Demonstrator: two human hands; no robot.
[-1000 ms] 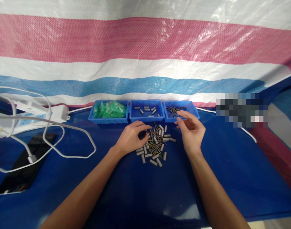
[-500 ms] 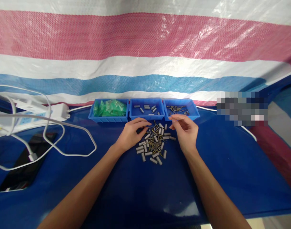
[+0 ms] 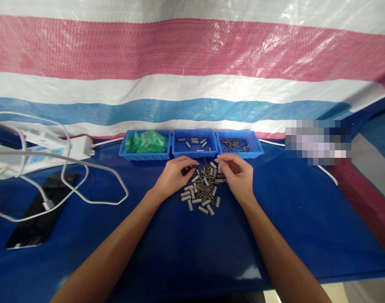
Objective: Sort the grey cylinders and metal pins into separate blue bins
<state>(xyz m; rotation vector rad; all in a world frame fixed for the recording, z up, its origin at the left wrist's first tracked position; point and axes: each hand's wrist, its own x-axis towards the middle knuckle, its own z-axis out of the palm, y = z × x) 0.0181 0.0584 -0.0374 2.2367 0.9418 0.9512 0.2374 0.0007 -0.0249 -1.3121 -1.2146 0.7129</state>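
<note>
A loose pile of grey metal cylinders (image 3: 196, 201) and thin brass-coloured pins (image 3: 206, 191) lies on the blue table between my hands. At the pile's upper left, my left hand (image 3: 175, 174) is closed in a pinch; what its fingertips hold is too small to name. My right hand (image 3: 238, 174) reaches the upper right of the pile, thumb and fingers closed about a small grey cylinder that they partly cover. Just beyond stand the middle blue bin (image 3: 195, 154) with several cylinders in it and the right blue bin (image 3: 258, 152) with several thin pins.
A left blue bin (image 3: 144, 157) contains green plastic bags (image 3: 148, 142). White cables (image 3: 100, 202) loop over a black phone (image 3: 41, 214) and a power strip (image 3: 80, 147) at the left. A striped sheet (image 3: 192, 50) hangs behind. A blurred-out object (image 3: 317, 143) lies at the right.
My right hand has moved left and slightly inward, to the cylinders at the pile's upper right edge. My left hand stays in nearly the same place, still pinched. The view has shifted slightly.
</note>
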